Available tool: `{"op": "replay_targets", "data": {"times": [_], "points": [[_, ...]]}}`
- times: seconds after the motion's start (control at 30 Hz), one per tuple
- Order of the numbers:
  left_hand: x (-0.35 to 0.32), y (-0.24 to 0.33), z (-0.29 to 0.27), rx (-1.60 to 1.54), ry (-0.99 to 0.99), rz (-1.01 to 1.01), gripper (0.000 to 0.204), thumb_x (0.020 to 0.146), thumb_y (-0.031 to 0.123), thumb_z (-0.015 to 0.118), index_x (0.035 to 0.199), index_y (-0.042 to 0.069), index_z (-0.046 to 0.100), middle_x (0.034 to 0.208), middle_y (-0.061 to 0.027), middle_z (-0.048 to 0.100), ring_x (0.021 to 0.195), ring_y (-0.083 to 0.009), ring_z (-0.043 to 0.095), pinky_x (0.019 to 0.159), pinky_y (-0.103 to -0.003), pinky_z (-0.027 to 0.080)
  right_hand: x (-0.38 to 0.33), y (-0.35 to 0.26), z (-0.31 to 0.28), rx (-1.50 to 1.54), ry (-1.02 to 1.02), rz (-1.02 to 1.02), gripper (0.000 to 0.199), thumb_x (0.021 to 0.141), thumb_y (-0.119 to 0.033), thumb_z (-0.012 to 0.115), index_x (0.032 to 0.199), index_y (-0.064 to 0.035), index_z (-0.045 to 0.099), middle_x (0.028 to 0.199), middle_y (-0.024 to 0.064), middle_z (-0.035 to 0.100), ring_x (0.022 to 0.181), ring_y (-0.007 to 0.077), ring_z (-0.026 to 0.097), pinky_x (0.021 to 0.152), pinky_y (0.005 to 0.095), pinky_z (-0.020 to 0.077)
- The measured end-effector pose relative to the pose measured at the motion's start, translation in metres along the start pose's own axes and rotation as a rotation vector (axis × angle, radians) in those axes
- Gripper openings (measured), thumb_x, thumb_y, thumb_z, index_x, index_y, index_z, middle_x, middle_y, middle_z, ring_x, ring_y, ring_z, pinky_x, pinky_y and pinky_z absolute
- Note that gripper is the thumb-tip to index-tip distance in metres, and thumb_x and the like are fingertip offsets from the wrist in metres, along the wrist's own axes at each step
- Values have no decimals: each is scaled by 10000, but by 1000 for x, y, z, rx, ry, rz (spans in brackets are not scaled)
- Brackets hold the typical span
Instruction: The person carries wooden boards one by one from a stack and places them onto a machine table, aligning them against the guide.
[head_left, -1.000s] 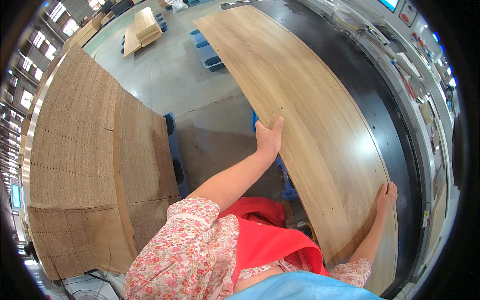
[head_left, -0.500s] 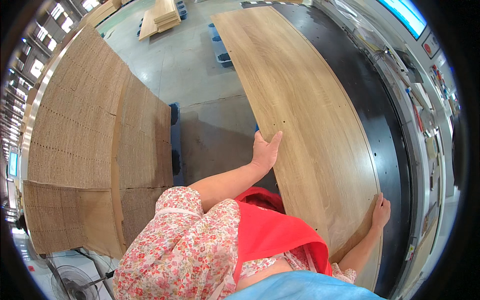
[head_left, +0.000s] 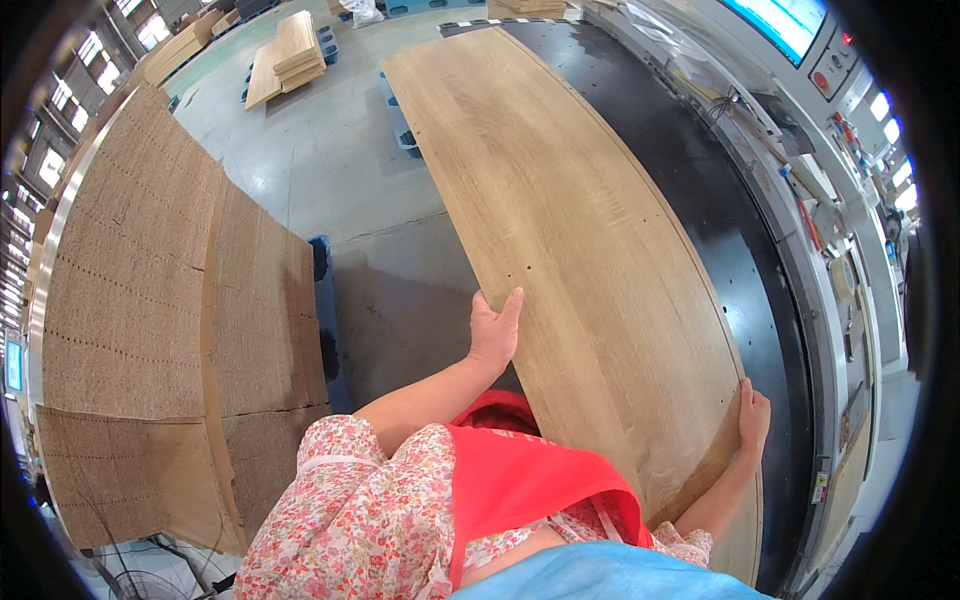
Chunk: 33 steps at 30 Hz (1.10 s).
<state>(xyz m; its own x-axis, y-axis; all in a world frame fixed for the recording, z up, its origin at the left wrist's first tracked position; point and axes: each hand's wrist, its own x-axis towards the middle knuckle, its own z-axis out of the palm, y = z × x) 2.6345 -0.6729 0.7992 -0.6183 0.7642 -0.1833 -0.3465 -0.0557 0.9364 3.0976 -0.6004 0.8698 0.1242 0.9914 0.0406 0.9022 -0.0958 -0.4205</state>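
Observation:
A long light-wood panel [head_left: 570, 220] with small drilled holes runs from near me to the far end, lying over a black machine bed [head_left: 740, 250]. My left hand [head_left: 495, 332] grips the panel's left edge, thumb under and fingers on top. My right hand [head_left: 752, 415] holds the panel's right edge close to its near end. Both arms come from the bottom, the left in a floral sleeve above a red apron.
Stacked brown perforated cardboard sheets [head_left: 170, 300] lie to my left on a blue pallet. A grey concrete floor [head_left: 330, 170] separates them from the panel. More board stacks [head_left: 290, 50] sit far back. A machine frame and control panel [head_left: 830, 70] line the right.
The view has shifted and the panel now reaches further away from me along the black bed. Both hands keep their grip on its edges.

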Motion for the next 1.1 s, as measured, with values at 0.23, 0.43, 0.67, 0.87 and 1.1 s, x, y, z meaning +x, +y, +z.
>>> {"op": "replay_targets", "data": {"times": [0.23, 0.43, 0.67, 0.87, 1.1], "points": [[-1, -2, 0, -3, -22, -50, 451, 888, 239, 632, 1180, -23, 410, 1136, -113, 570, 1001, -160, 559, 868, -305, 464, -7, -8, -16, -89, 59, -15, 544, 937, -430, 463, 701, 55, 537, 618, 209, 483, 563, 304, 465, 560, 417, 366], [4, -12, -5, -27, -13, -124, 491, 872, 252, 652, 1190, -37, 416, 1149, -130, 568, 1028, -176, 554, 889, -311, 456, -13, -24, -26, -122, 129, -33, 507, 933, -401, 481, 686, 41, 517, 625, 208, 476, 560, 317, 455, 554, 417, 361], [22, -3, -18, -228, -81, -480, 559, 859, 334, 664, 1242, 7, 423, 1223, -107, 544, 1085, -215, 542, 922, -370, 452, -22, -69, -41, -211, 145, 51, 469, 925, -378, 504, 699, 32, 520, 640, 199, 482, 568, 300, 459, 557, 409, 369], [44, 19, -38, -304, -84, -670, 574, 857, 380, 652, 1260, 35, 433, 1234, -102, 542, 1114, -248, 532, 922, -462, 459, -19, -117, -37, -212, 198, -23, 415, 921, -359, 517, 746, 14, 569, 660, 183, 527, 593, 294, 513, 571, 398, 396], [121, 38, -94, -340, -39, -684, 598, 854, 394, 651, 1286, 54, 415, 1265, -98, 522, 1149, -263, 507, 931, -487, 444, 21, -233, -1, -250, 182, -126, 348, 917, -344, 527, 843, -22, 635, 737, 152, 610, 668, 311, 582, 606, 387, 434]]}}
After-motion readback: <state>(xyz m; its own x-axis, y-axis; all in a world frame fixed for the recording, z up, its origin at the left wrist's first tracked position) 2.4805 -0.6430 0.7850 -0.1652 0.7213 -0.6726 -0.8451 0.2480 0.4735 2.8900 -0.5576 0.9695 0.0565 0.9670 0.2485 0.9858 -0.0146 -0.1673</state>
